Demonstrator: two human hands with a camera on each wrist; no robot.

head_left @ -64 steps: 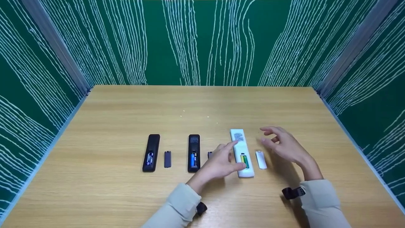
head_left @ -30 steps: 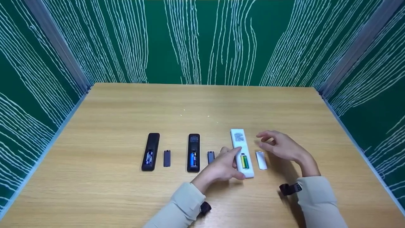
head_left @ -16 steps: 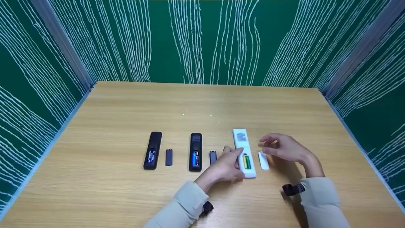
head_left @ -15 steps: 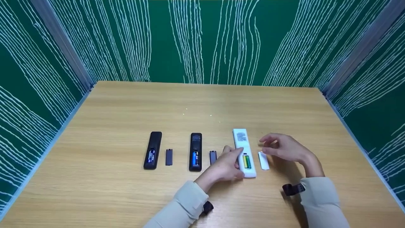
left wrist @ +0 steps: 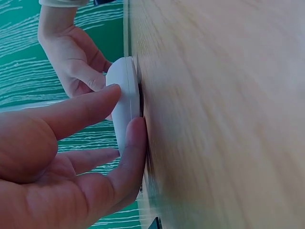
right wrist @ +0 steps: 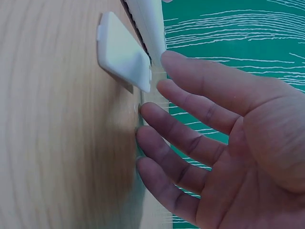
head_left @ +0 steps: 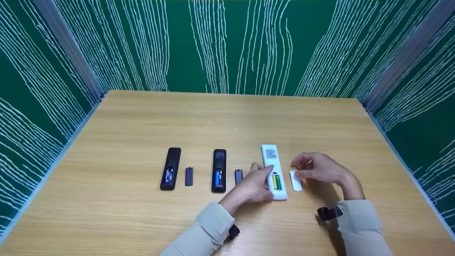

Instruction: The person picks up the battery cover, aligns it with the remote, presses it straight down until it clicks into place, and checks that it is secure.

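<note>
The white remote (head_left: 277, 169) lies back up on the wooden table (head_left: 142, 213), right of centre, batteries (head_left: 276, 182) showing in its uncovered bay. The left hand (head_left: 253, 183) grips it along the left side, fingertips bent onto casing and edge. The right hand (head_left: 321, 169) has its fingers parted and loosely bent, holding nothing, near the white cover (head_left: 295, 182) beside the remote; its thumb seems just short of that cover, though the head view overlaps them.

Green walls (head_left: 177, 46) streaked with wavy white lines rise on three sides, meeting at grey corner posts (head_left: 407, 53). A broad stretch of wood, dotted with pale specks (head_left: 236, 129), runs from the remote's top end to the far edge; more lies rightward of the right hand. Leftward is tighter: a dark cover (head_left: 238, 175) partly behind the left hand, a black remote (head_left: 220, 161), a second dark cover (head_left: 189, 176) and another black remote (head_left: 171, 160), spaced apart in a row.
</note>
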